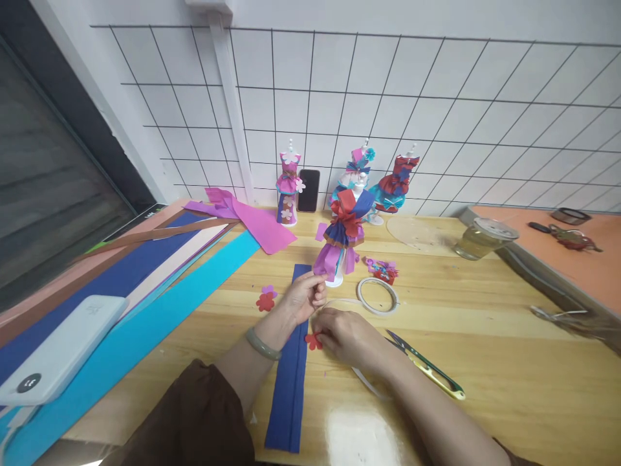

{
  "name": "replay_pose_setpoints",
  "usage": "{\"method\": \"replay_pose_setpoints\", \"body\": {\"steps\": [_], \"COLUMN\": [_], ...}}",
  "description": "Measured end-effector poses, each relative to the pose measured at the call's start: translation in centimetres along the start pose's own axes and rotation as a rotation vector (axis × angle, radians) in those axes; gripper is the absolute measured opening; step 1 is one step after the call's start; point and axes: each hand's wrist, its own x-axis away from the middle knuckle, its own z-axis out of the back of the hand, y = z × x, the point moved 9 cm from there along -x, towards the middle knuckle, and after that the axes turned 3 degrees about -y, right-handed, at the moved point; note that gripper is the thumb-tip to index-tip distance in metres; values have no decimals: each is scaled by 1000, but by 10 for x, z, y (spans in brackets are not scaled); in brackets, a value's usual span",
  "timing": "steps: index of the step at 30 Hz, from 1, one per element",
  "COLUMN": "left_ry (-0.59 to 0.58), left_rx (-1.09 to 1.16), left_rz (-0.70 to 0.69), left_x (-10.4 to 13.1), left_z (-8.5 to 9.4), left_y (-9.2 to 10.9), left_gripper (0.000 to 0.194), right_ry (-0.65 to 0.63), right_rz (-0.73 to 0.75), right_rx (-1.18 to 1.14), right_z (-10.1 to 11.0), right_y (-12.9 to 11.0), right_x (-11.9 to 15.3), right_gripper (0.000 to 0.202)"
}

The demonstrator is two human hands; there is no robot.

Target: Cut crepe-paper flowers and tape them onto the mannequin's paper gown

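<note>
My left hand (pixel 304 296) has its fingers curled, and the fingertips pinch the hem of a purple paper skirt (pixel 326 260). The skirt belongs to a small white dress form (pixel 359 186) dressed in red, blue and purple crinkled paper. Lower and to the right, my right hand (pixel 352 336) is closed, with a red paper flower (pixel 313 341) at its fingertips. Part of that flower is hidden. A blue paper strip (pixel 287 404) lies under my left wrist. Beside the form's base is a roll of tape (pixel 378 296), with a pale strip running toward my hands.
Scissors (pixel 427 366) lie right of my right forearm. Another red flower (pixel 265 301) rests to the left. Several dressed forms (pixel 288 175) and a phone (pixel 308 191) stand at the back. Coloured paper (pixel 194 285), a power bank (pixel 63 349) and a cup (pixel 485 238) flank the workspace.
</note>
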Motion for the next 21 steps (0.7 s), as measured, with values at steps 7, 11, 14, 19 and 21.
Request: {"method": "replay_pose_setpoints", "body": {"steps": [7, 11, 14, 19, 21], "left_ry": [49, 86, 69, -24, -56], "left_rx": [-39, -69, -56, -37, -44], "left_rz": [8, 51, 10, 2, -6], "left_x": [0, -1, -2, -1, -1], "left_z": [0, 3, 3, -4, -7], "left_y": [1, -4, -3, -5, -5], "left_gripper": [22, 25, 22, 18, 17], "right_ry": [112, 212, 323, 523, 569], "right_rz": [-1, -55, -114, -172, -186], "right_rx": [-298, -599, -847, -990, -990], "right_z": [21, 28, 30, 37, 39], "right_y": [2, 22, 44, 69, 72], "right_x": [2, 0, -3, -5, -5], "right_gripper": [9, 13, 22, 29, 32]}}
